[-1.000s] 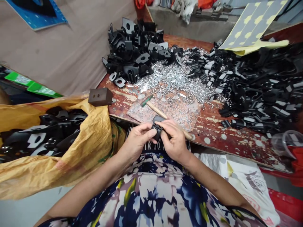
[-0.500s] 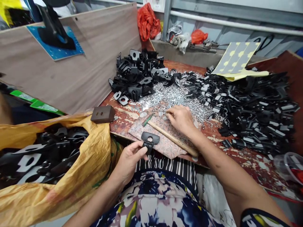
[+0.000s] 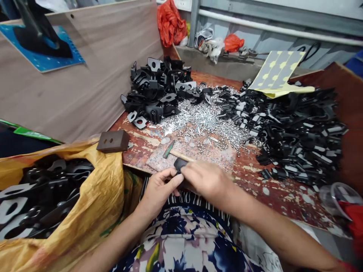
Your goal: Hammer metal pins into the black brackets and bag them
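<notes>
Between the thumb and fingers of my left hand (image 3: 159, 189) is a black plastic clip (image 3: 179, 163), held over the front edge of the bench. My right hand (image 3: 209, 182) meets it there, fingers pinched against the clip's right side. Whatever those fingertips grip is hidden from view. Just beyond both hands lies a hammer (image 3: 168, 149) with a green head and wooden handle, the handle partly covered by my right hand. It rests on a speckled stone slab (image 3: 154, 158). Past the slab spreads a heap of small silvery pins (image 3: 202, 117).
Black clips with grey pads (image 3: 154, 90) are piled at the back left, smaller black pieces (image 3: 300, 139) at the right. A yellow sack (image 3: 110, 181) of black parts stands left, beside a brown block (image 3: 113, 141). A clear tub (image 3: 337, 196) sits far right; grey-yellow sheets (image 3: 278, 71) lie behind.
My right hand has come back from the pins to the black clip in my left hand, now covering part of the hammer handle. The view has shifted slightly to the right.
</notes>
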`<move>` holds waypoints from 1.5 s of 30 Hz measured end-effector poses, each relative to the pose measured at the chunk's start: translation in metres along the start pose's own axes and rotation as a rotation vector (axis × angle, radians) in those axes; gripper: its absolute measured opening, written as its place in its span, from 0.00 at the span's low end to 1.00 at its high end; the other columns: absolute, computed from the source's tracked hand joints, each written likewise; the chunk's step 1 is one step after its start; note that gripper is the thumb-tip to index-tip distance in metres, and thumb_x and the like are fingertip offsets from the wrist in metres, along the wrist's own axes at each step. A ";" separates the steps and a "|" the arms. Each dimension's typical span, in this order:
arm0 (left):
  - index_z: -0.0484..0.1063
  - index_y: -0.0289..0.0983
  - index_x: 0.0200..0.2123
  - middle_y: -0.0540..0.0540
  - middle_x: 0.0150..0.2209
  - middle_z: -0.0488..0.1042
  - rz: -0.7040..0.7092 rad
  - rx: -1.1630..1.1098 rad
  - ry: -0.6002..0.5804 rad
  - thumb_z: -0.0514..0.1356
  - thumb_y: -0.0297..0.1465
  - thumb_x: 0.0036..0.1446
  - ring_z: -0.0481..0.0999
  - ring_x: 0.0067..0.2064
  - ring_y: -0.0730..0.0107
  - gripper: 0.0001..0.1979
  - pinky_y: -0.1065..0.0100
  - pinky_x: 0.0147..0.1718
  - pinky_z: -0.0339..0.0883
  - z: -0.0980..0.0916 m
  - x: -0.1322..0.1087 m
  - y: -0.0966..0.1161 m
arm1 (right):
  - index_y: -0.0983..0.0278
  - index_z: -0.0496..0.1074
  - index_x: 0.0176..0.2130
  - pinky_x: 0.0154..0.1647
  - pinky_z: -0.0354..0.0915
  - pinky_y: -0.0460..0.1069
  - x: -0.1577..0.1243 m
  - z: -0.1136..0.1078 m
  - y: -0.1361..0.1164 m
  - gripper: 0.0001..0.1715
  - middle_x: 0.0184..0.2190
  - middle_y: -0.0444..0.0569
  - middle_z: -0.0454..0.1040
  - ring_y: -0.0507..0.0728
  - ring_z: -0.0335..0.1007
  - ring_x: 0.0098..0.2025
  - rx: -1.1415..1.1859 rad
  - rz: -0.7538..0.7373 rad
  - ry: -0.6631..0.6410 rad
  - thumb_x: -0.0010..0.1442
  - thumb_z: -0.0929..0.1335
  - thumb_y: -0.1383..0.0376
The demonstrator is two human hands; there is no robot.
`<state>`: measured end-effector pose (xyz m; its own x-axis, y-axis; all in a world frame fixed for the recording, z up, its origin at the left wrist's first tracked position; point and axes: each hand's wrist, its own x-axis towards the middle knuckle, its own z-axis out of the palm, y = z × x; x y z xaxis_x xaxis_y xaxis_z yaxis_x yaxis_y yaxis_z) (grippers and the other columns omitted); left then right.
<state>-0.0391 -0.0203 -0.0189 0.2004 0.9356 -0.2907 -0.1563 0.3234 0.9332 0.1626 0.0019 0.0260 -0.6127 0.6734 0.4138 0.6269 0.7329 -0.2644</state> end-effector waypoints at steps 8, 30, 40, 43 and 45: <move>0.72 0.37 0.20 0.51 0.23 0.65 0.053 0.121 -0.016 0.70 0.42 0.51 0.63 0.25 0.72 0.18 0.73 0.20 0.63 0.013 -0.002 -0.005 | 0.63 0.49 0.74 0.40 0.80 0.55 -0.041 0.018 -0.040 0.38 0.45 0.54 0.82 0.59 0.80 0.41 0.104 0.095 0.125 0.70 0.60 0.74; 0.68 0.35 0.20 0.55 0.21 0.62 -0.137 -0.317 0.042 0.75 0.40 0.45 0.59 0.19 0.82 0.21 0.77 0.16 0.63 -0.003 -0.002 0.003 | 0.65 0.75 0.36 0.47 0.63 0.52 0.057 0.018 0.147 0.14 0.34 0.52 0.75 0.57 0.67 0.39 -0.188 -0.107 -0.445 0.65 0.63 0.77; 0.78 0.33 0.28 0.47 0.27 0.74 -0.075 -0.512 0.114 0.72 0.46 0.48 0.68 0.23 0.74 0.20 0.74 0.14 0.66 -0.007 0.008 0.009 | 0.57 0.80 0.46 0.39 0.73 0.51 0.011 -0.014 0.065 0.19 0.40 0.46 0.79 0.53 0.76 0.40 0.262 0.079 0.149 0.65 0.65 0.75; 0.78 0.33 0.27 0.48 0.27 0.73 -0.048 -0.496 0.077 0.72 0.42 0.51 0.66 0.22 0.76 0.17 0.76 0.13 0.63 -0.002 0.010 0.008 | 0.60 0.78 0.51 0.41 0.76 0.51 0.003 -0.012 0.017 0.20 0.41 0.49 0.80 0.55 0.78 0.43 0.262 0.040 0.164 0.66 0.65 0.76; 0.78 0.33 0.28 0.49 0.26 0.72 -0.042 -0.506 0.049 0.72 0.39 0.52 0.66 0.23 0.76 0.14 0.76 0.14 0.64 0.001 0.010 0.007 | 0.62 0.78 0.51 0.45 0.76 0.52 0.003 -0.008 -0.003 0.17 0.41 0.50 0.80 0.55 0.78 0.45 0.255 0.017 0.185 0.67 0.65 0.74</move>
<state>-0.0369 -0.0087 -0.0151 0.1731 0.9221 -0.3462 -0.6003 0.3774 0.7051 0.1622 0.0007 0.0348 -0.4909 0.6735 0.5527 0.4811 0.7384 -0.4725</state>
